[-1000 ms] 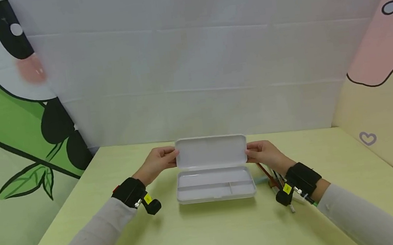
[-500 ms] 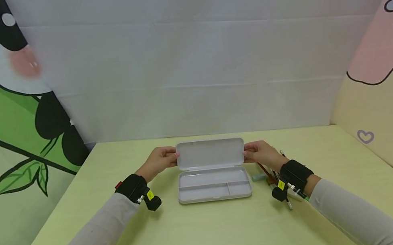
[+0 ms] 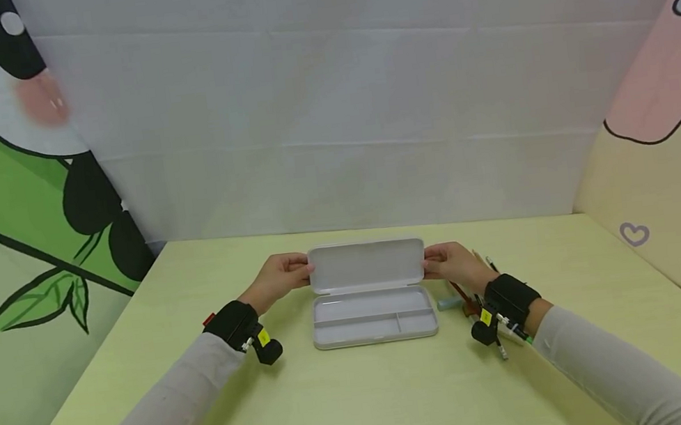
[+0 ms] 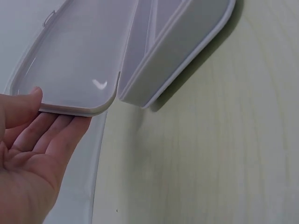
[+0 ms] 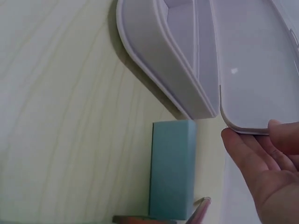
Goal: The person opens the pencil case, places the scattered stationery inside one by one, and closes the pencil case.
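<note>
A white pencil case [image 3: 357, 332] stands on the table with its hinged lid [image 3: 367, 265] raised behind it. Its tray is split into a long rear compartment and two front ones, with nothing lying in them. My left hand [image 3: 278, 275] pinches the lid's left edge, thumb on the inner face and fingers behind, as the left wrist view shows. At the opposite edge, my right hand [image 3: 456, 264] pinches the lid the same way; its thumb [image 5: 284, 136] laps over the rim in the right wrist view.
Right of the case lies a pale blue-green block [image 5: 172, 170], close to its corner. Pencils and other slim sticks [image 3: 501, 348] lie beneath my right wrist, partly hidden by it. A white wall sheet [image 3: 332, 136] rises behind the table [image 3: 338, 409].
Both hands keep their hold on the lid, which looks slightly lower in the head view. The case shifts a little in view as the head camera moves.
</note>
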`<state>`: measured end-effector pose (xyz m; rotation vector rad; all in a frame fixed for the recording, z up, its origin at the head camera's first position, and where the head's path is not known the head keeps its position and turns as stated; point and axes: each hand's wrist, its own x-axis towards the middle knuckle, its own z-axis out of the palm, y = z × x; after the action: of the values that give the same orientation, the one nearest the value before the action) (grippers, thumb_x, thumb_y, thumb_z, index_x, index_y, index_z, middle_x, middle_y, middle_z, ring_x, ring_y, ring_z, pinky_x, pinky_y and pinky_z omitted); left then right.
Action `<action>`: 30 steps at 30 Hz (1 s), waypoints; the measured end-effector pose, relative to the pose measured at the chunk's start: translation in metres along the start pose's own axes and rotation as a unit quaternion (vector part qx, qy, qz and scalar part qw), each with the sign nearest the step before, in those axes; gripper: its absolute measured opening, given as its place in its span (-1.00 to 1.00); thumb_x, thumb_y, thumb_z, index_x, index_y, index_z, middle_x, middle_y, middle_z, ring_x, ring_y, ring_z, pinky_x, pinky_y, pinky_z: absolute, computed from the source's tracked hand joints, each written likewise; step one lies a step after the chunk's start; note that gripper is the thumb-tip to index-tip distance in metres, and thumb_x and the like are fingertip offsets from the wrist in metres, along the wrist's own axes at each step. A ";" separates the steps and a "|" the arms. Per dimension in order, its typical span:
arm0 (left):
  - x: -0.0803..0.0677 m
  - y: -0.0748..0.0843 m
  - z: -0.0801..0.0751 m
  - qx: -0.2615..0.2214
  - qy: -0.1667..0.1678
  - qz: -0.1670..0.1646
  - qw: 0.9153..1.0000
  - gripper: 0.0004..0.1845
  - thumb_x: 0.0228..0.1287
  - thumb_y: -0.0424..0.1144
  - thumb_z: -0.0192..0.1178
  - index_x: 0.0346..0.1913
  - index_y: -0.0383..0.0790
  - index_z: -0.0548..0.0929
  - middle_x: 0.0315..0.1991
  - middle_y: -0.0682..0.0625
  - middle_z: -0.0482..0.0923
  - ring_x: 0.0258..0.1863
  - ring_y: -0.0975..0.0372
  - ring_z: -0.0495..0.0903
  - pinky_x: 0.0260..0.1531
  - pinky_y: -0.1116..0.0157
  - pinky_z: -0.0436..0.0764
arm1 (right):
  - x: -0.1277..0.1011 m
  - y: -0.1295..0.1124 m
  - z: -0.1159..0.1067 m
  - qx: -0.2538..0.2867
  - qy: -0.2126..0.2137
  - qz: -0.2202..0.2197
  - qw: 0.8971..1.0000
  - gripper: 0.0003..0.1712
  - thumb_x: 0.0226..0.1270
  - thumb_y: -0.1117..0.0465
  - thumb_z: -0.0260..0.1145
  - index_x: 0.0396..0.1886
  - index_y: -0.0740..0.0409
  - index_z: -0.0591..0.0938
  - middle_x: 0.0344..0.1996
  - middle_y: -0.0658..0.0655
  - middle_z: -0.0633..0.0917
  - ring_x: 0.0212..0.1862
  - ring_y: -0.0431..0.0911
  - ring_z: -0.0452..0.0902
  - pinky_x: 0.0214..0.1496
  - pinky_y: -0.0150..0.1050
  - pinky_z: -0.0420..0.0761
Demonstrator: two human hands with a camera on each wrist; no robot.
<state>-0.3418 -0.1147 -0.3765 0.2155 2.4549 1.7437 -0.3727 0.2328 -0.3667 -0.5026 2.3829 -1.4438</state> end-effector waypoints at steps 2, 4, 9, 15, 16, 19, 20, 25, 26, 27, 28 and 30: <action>0.000 -0.001 0.001 0.000 -0.001 0.007 1.000 -0.58 0.40 -0.32 0.11 0.22 -0.50 0.45 0.14 -0.39 0.54 0.06 0.00 0.65 0.13 0.16 0.66 | -0.002 0.003 -0.003 -0.017 0.003 -0.008 1.000 -0.54 0.47 0.38 0.05 0.28 0.53 0.35 0.18 0.53 0.50 0.17 0.25 0.54 0.24 -0.10 0.63; -0.001 -0.001 0.000 -0.007 -0.002 0.017 1.000 -0.57 0.38 -0.32 0.13 0.22 -0.50 0.45 0.14 -0.39 0.54 0.05 0.03 0.66 0.14 0.14 0.64 | -0.006 0.004 -0.009 -0.041 0.002 -0.024 0.999 -0.53 0.45 0.36 0.10 0.27 0.53 0.37 0.15 0.53 0.53 0.14 0.24 0.56 0.20 -0.08 0.65; -0.005 0.003 -0.009 -0.044 -0.006 0.041 0.998 -0.58 0.37 -0.35 0.13 0.23 -0.48 0.46 0.18 -0.40 0.51 -0.01 0.20 0.69 0.21 0.08 0.59 | -0.019 -0.005 -0.031 -0.059 0.007 -0.039 0.997 -0.51 0.42 0.34 0.14 0.28 0.47 0.39 0.17 0.49 0.53 0.18 0.21 0.54 0.21 -0.04 0.64; -0.011 0.009 -0.017 -0.048 -0.007 0.046 0.998 -0.59 0.37 -0.33 0.13 0.22 -0.46 0.47 0.18 -0.41 0.50 -0.05 0.29 0.69 0.21 0.08 0.58 | -0.035 -0.024 -0.062 -0.096 0.028 -0.041 0.994 -0.49 0.43 0.30 0.14 0.29 0.45 0.37 0.20 0.49 0.50 0.08 -0.10 0.63 0.20 -0.22 0.66; -0.010 0.011 -0.017 -0.043 -0.004 0.043 0.998 -0.59 0.38 -0.33 0.13 0.22 -0.45 0.47 0.18 -0.40 0.51 -0.04 0.28 0.69 0.21 0.08 0.58 | -0.037 -0.027 -0.066 -0.111 0.033 -0.038 0.993 -0.49 0.43 0.27 0.15 0.29 0.44 0.38 0.19 0.49 0.51 0.08 -0.08 0.63 0.20 -0.22 0.65; -0.009 0.015 -0.015 -0.034 0.007 0.037 0.999 -0.58 0.38 -0.31 0.14 0.22 -0.44 0.47 0.17 -0.38 0.53 -0.02 0.23 0.69 0.23 0.07 0.57 | -0.044 -0.033 -0.075 -0.163 0.049 -0.022 0.985 -0.51 0.45 0.22 0.14 0.28 0.38 0.41 0.17 0.46 0.53 0.14 0.15 0.55 0.22 -0.18 0.62; -0.009 0.016 -0.014 -0.033 0.011 0.034 0.999 -0.58 0.38 -0.31 0.14 0.22 -0.43 0.47 0.17 -0.38 0.53 -0.03 0.24 0.69 0.23 0.07 0.57 | -0.046 -0.033 -0.077 -0.182 0.053 -0.018 0.982 -0.52 0.46 0.21 0.13 0.27 0.38 0.42 0.16 0.46 0.54 0.17 0.25 0.49 0.23 -0.13 0.61; -0.011 0.014 -0.010 -0.023 0.025 0.026 0.999 -0.57 0.38 -0.29 0.14 0.23 -0.42 0.46 0.14 -0.37 0.55 -0.08 0.29 0.70 0.22 0.08 0.58 | -0.051 -0.018 -0.082 -0.252 0.067 -0.008 0.965 -0.49 0.40 0.05 0.21 0.20 0.30 0.52 0.06 0.38 0.62 0.09 0.20 0.53 0.11 -0.05 0.63; -0.011 0.014 -0.008 -0.021 0.027 0.026 0.999 -0.57 0.38 -0.28 0.14 0.23 -0.42 0.46 0.14 -0.37 0.55 -0.09 0.31 0.70 0.21 0.09 0.59 | -0.049 -0.007 -0.087 -0.259 0.066 -0.012 0.964 -0.47 0.37 0.01 0.24 0.17 0.28 0.54 0.03 0.36 0.64 0.07 0.19 0.54 0.07 -0.04 0.64; -0.012 0.013 -0.007 -0.019 0.029 0.026 0.999 -0.58 0.38 -0.28 0.14 0.22 -0.42 0.47 0.14 -0.37 0.56 -0.11 0.33 0.70 0.21 0.09 0.59 | -0.044 0.011 -0.094 -0.261 0.066 -0.034 0.963 -0.49 0.34 -0.03 0.27 0.13 0.22 0.58 -0.02 0.28 0.67 0.01 0.11 0.58 -0.02 -0.12 0.65; -0.012 0.013 -0.006 -0.020 0.029 0.025 0.999 -0.58 0.38 -0.29 0.14 0.22 -0.42 0.47 0.14 -0.37 0.56 -0.12 0.34 0.70 0.21 0.09 0.60 | -0.040 0.027 -0.100 -0.270 0.062 -0.042 0.960 -0.47 0.30 -0.06 0.30 0.11 0.21 0.59 -0.05 0.25 0.69 -0.03 0.09 0.58 -0.06 -0.14 0.64; -0.012 0.013 -0.003 -0.017 0.031 0.026 0.999 -0.58 0.38 -0.28 0.13 0.22 -0.43 0.47 0.13 -0.37 0.56 -0.12 0.35 0.70 0.20 0.10 0.61 | -0.025 0.074 -0.118 -0.271 0.057 -0.084 0.957 -0.52 0.24 -0.08 0.35 0.03 0.12 0.64 -0.17 0.11 0.72 -0.16 -0.05 0.60 -0.23 -0.25 0.61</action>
<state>-0.3303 -0.1159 -0.3629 0.2286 2.4823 1.8382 -0.4111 0.3682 -0.3780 -0.7825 2.8907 -0.8733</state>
